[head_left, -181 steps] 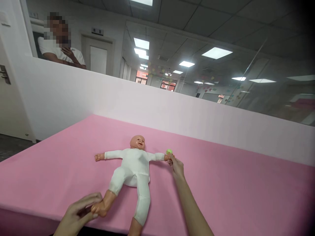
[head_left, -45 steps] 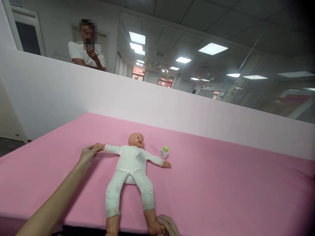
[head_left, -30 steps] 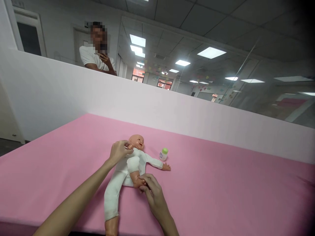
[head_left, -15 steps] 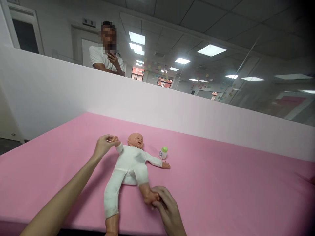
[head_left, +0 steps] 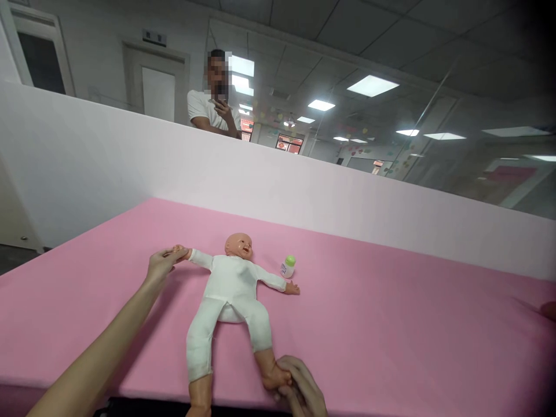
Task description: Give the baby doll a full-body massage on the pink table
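On its back lies a baby doll (head_left: 232,284) with a bald head and a white cloth body. My left hand (head_left: 161,265) is closed round the doll's hand at the left, and that arm is stretched out sideways. My right hand (head_left: 302,385) grips the foot of the doll's leg on the right, near the front edge. The doll's other arm rests on the pink surface, its fingers spread. Just above that arm stands a small white jar (head_left: 288,266) with a green lid. The doll's other foot is partly cut off at the bottom of the view.
A pink padded table (head_left: 391,324) spans the front. Behind it runs a low white wall (head_left: 282,179) topped by a glass pane. Beyond stands a person in a white shirt (head_left: 200,110). A dark reddish object (head_left: 548,311) shows at the right edge.
My left hand has drawn the doll's arm outward to the left, straightening it. My right hand has pulled the doll's leg down toward me. The person behind has moved right.
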The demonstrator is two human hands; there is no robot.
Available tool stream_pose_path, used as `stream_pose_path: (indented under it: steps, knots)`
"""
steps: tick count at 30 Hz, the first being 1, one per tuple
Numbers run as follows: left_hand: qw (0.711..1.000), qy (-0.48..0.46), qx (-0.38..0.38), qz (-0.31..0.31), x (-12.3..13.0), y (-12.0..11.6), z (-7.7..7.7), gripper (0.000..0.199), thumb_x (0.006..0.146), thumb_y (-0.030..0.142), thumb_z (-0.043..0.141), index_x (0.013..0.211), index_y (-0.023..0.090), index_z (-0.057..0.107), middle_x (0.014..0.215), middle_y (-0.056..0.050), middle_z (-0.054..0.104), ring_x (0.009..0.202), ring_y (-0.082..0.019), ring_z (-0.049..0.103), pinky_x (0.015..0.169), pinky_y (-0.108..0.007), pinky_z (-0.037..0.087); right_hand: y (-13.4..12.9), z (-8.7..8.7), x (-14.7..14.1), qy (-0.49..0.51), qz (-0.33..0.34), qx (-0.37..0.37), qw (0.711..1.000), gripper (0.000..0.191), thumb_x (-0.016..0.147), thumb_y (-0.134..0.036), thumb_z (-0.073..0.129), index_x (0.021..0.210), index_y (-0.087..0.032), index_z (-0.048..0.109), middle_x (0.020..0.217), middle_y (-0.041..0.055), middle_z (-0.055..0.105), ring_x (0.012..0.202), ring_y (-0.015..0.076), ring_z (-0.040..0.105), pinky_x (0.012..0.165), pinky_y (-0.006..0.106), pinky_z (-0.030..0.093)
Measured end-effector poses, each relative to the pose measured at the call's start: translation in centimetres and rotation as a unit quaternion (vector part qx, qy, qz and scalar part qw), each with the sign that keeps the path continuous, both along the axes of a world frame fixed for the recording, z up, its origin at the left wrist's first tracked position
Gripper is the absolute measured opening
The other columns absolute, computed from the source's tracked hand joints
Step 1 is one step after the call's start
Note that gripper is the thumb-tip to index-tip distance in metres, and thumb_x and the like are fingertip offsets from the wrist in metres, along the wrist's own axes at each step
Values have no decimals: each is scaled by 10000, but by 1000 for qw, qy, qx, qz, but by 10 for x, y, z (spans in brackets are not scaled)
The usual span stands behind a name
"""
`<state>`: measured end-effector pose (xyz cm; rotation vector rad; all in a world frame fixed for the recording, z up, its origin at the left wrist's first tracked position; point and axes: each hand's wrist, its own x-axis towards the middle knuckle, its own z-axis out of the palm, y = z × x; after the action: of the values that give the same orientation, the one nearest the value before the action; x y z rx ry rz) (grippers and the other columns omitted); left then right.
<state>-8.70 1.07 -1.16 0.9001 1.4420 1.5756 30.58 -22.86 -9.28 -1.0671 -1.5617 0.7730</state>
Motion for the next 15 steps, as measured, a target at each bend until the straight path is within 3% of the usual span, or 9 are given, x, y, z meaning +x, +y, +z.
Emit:
stream_pose_path:
  steps: [3,6,11,15]
  knots:
    - [991,108,73,-36,31,-1,29,392,599,455,888,846,184,749,874,-41,752,828,-227,680,692,-307,475,22,46,-9,-60,15,15,998,230,1011,-289,570,1171,-284,734,1160,120,679,1043,256,691,833,302,600]
    - [962,236,100,-93,66,-3,46,278,654,388,834,849,204,759,860,-25,771,825,-225,698,713,-297,473,46,73,-29,-87,34,28,995,265,1005,-202,517,1168,-273,713,1146,99,662,1043,233,665,893,310,569]
    - [919,359,75,-147,107,-5,40,175,683,333,783,807,217,744,850,-18,781,781,-208,697,663,-278,427,87,80,-65,-75,54,23,995,256,979,-146,468,1051,-229,700,1061,80,632,923,202,642,802,288,557]
    - [921,348,72,-159,107,0,28,207,692,375,799,809,215,740,860,-20,783,790,-210,698,673,-282,430,104,77,-76,-54,38,40,997,239,958,-155,500,1049,-227,710,1082,78,647,980,211,647,855,302,552]
